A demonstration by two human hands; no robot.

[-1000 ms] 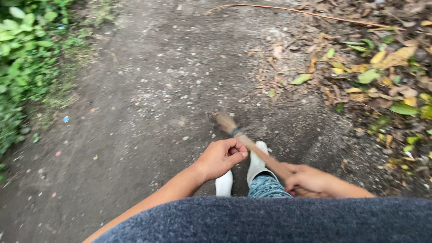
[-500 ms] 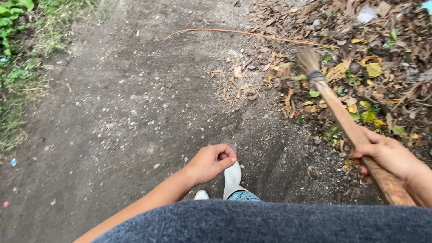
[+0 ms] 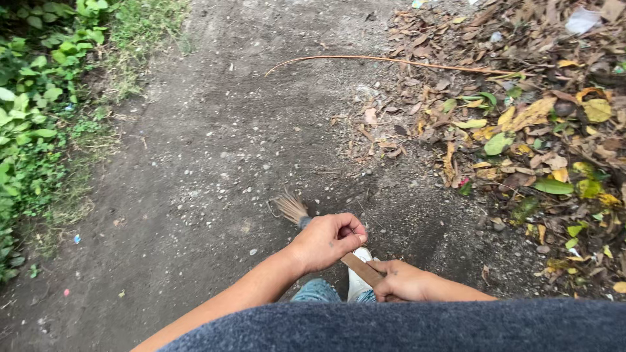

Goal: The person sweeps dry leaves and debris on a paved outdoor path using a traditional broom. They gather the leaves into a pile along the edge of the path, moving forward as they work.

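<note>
Both hands grip a broom [image 3: 326, 238] by its brown handle: the left hand [image 3: 326, 241] is closed around it nearer the bristles, the right hand [image 3: 404, 281] closed around it lower down. The bristle end rests on the dirt path [image 3: 195, 169], just beyond the left hand. Left of the broom the bare path runs open to the green plants [image 3: 32, 117]. Right of the broom, the leaf pile [image 3: 521, 130] edges the path.

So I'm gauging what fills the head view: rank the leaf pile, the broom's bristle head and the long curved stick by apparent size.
1. Leaf pile, by far the largest.
2. Long curved stick, long but thin.
3. Broom's bristle head, smallest, though partly hidden behind the left hand.
</note>
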